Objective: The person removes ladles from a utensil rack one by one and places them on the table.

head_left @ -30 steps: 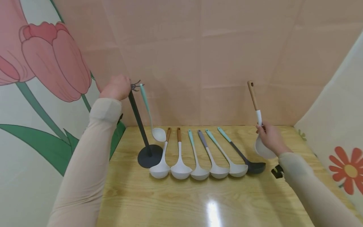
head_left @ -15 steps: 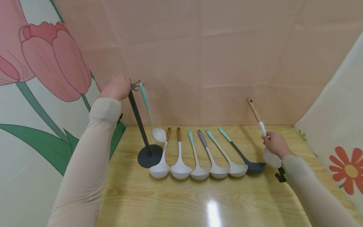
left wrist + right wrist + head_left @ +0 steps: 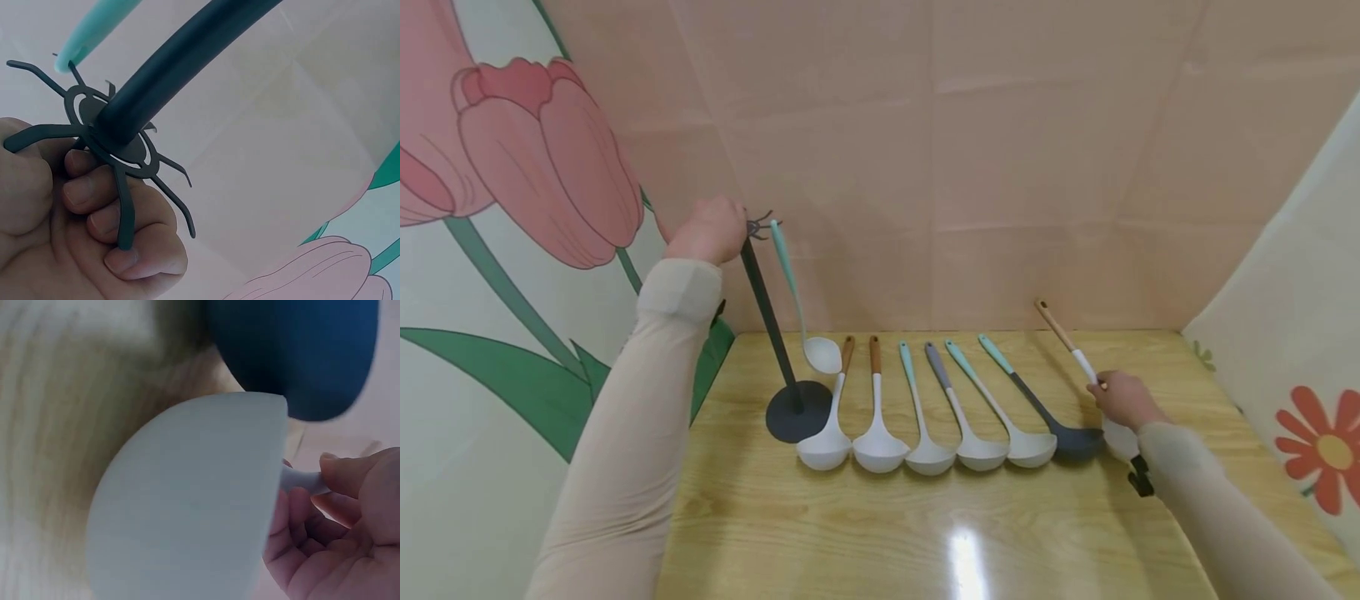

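My left hand grips the top of a black utensil stand. In the left wrist view its curled fingers lie by the hook ring. A white ladle with a mint handle hangs from one hook. At the right, my right hand pinches the white neck of a ladle with a light wooden handle, tilted, handle end up and left. Its white bowl is partly behind the hand in the head view and near the dark ladle's bowl in the right wrist view.
Several ladles lie in a row on the wooden table, bowls toward me: two with brown handles, two white with mint handles, one with a purple-grey handle, and a dark one. A peach backdrop stands behind.
My right hand has lowered the wooden-handled ladle to the table beside the dark ladle, and its handle has tipped down and left. The left hand and the stand have stayed put.
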The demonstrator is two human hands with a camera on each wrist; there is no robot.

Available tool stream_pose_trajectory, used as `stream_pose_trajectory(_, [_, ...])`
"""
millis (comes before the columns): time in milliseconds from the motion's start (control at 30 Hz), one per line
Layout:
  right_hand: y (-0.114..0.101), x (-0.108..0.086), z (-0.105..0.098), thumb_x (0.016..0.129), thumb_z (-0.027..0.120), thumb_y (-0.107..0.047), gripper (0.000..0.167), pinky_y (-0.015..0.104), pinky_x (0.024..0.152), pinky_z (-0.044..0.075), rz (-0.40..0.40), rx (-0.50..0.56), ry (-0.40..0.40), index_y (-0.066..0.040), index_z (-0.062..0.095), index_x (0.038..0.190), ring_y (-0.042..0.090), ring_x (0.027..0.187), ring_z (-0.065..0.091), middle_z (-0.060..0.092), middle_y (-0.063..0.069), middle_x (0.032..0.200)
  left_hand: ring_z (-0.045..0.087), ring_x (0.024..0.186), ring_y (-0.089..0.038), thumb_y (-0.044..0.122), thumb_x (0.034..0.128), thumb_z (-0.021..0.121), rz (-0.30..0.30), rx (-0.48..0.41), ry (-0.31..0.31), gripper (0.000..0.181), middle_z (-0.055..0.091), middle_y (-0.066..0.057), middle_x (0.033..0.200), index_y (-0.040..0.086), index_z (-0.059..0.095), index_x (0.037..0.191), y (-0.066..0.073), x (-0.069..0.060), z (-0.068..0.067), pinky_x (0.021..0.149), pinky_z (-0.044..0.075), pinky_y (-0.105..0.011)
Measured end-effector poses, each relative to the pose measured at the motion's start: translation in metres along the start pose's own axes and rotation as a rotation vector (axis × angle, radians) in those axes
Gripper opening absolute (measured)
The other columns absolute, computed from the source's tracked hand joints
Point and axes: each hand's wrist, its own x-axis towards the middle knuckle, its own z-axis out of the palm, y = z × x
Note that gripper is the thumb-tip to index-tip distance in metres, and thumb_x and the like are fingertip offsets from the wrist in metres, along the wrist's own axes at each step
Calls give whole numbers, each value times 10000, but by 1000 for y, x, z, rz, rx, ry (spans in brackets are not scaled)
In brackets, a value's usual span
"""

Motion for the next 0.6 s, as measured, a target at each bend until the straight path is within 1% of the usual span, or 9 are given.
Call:
stream_pose_trajectory(100, [-3, -2, 5, 995, 534, -123, 266, 340, 546, 419, 8, -9, -34, 129, 616, 971, 216, 611, 532, 606, 86, 702, 519, 916, -344, 57, 1065, 290, -3, -12, -8, 293, 517, -228, 1107, -58, 481, 1255, 0, 0, -1, 715, 502, -412])
stream_pose_trajectory(200, [-7, -3, 7, 986, 544, -128, 285, 353, 565, 443, 30, -8, -67, 148, 616, 994, 236, 641, 547, 613, 115, 735, 523, 933, -355, 42, 1058, 304, 6, 18, -12, 287, 518, -245, 1132, -67, 477, 1260, 0, 0, -3, 739, 511, -433])
stream_pose_trajectory(333, [-11, -4, 7, 992, 532, -140, 290, 352, 566, 462, 91, 16, -120, 125, 620, 915, 238, 638, 560, 601, 113, 710, 528, 947, -361, 29, 1051, 325, 16, 64, -12, 278, 516, -260, 1150, -75, 468, 1265, 0, 0, -4, 763, 517, -443])
stream_pose_trajectory(467, [-11, -6, 8, 1006, 510, -140, 297, 324, 538, 457, 150, 40, -163, 70, 605, 818, 209, 597, 543, 568, 74, 655, 532, 922, -348, 46, 1057, 313, 7, 29, -7, 285, 523, -246, 1127, -68, 478, 1260, 0, 0, -2, 727, 513, -420])
stream_pose_trajectory(567, [-8, -8, 9, 1007, 504, -138, 305, 316, 527, 456, 148, 37, -162, 56, 599, 792, 199, 580, 540, 565, 70, 642, 535, 900, -338, 62, 1065, 299, -3, -8, -1, 289, 526, -233, 1104, -59, 486, 1249, 0, 0, -1, 702, 508, -401])
stream_pose_trajectory(600, [-7, -8, 10, 1004, 503, -139, 306, 316, 526, 458, 146, 37, -157, 57, 603, 793, 200, 579, 543, 567, 70, 644, 538, 894, -336, 61, 1066, 303, -2, -6, 2, 284, 528, -233, 1098, -61, 488, 1243, 0, 1, -1, 699, 508, -397])
